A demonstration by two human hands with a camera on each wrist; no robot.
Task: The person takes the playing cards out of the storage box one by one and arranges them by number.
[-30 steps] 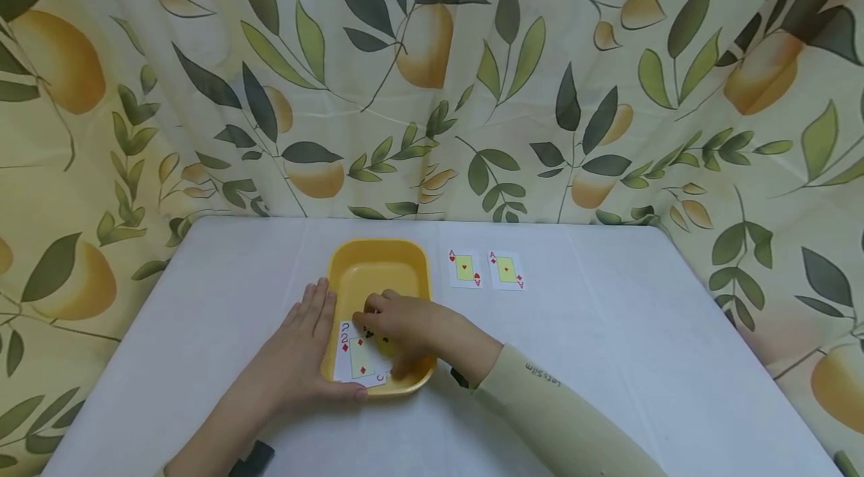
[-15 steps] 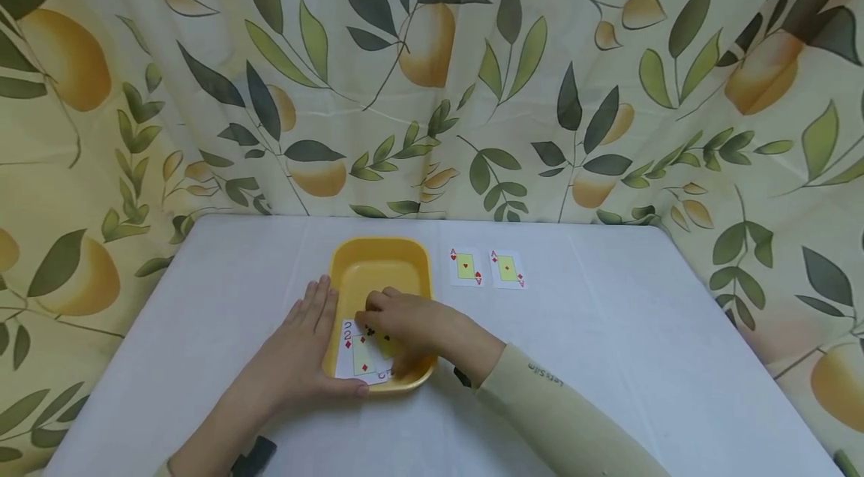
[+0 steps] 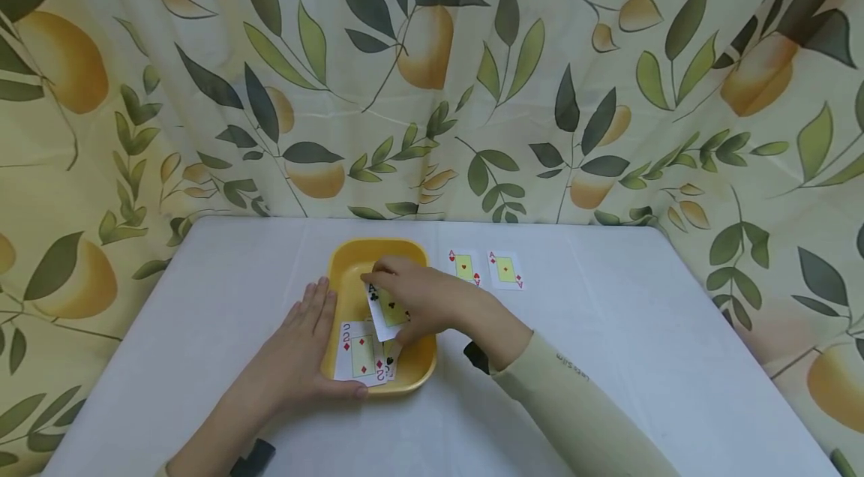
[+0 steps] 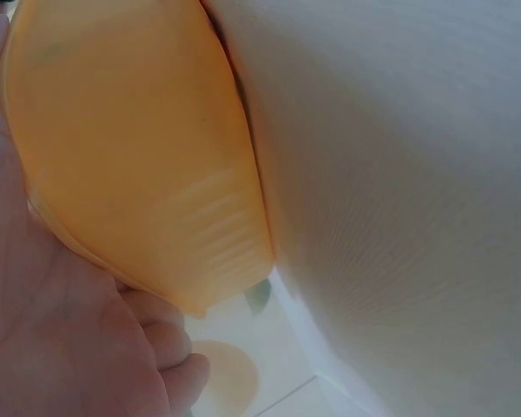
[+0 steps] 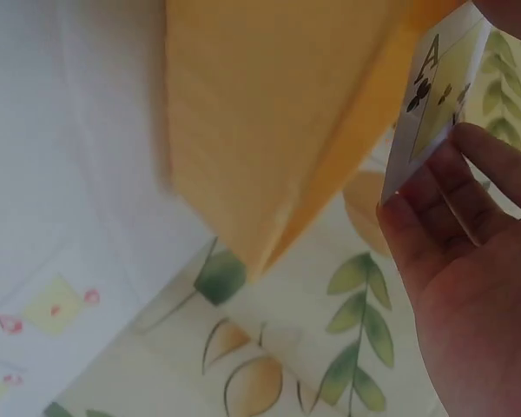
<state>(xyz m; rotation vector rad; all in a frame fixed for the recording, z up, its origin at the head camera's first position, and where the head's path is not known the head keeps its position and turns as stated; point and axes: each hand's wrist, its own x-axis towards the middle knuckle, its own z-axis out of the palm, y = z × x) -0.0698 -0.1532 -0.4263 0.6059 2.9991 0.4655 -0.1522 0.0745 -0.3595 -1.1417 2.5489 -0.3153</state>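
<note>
A yellow tray [image 3: 347, 261] stands on the white-covered table. My left hand [image 3: 293, 349] lies along the tray's left side, fingers straight, the thumb stretched over the near rim. Above the tray my right hand [image 3: 425, 297] pinches an ace of clubs playing card [image 3: 388, 314], tilted and face up. In the right wrist view that ace of clubs [image 5: 438, 95] is held between the fingers and thumb. In the tray's near end lies a two of diamonds [image 3: 359, 353], overlapping another card [image 3: 389, 357] that is mostly hidden; a black mark shows on it.
To the right of the tray, an ace of hearts [image 3: 464, 265] and an ace of diamonds [image 3: 505, 269] lie face up side by side. A fruit-patterned curtain [image 3: 432, 124] hangs behind the table's far edge.
My right hand has lifted the ace of clubs off the other cards and moved it away from me, uncovering more of the cards below. My left hand has stayed put.
</note>
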